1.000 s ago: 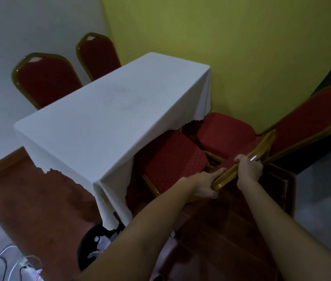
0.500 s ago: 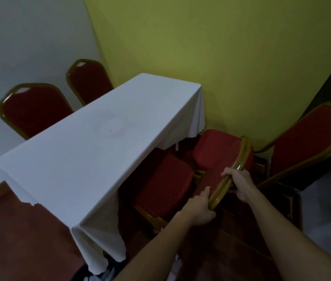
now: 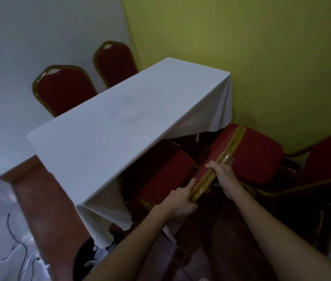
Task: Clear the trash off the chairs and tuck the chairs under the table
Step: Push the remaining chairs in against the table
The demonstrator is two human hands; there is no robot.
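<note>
Gripping the gold-framed red padded chair (image 3: 217, 169) by its backrest, left hand (image 3: 177, 201) and right hand (image 3: 223, 172) both closed; its seat's partly under the white-clothed table (image 3: 120, 122). I'd push straight, watching that hanging cloth.

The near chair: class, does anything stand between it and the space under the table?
Nothing visible. Both hands, left and right, hold the near chair; its seat already reaches under the tablecloth.

Glossy gold chair frame (image 3: 215, 171) (smooth, lacquered look), matt red dotted seat upholstery (image 3: 166, 177), white cloth tablecloth (image 3: 120, 126), dull reddish-brown floor (image 3: 45, 203).
</note>
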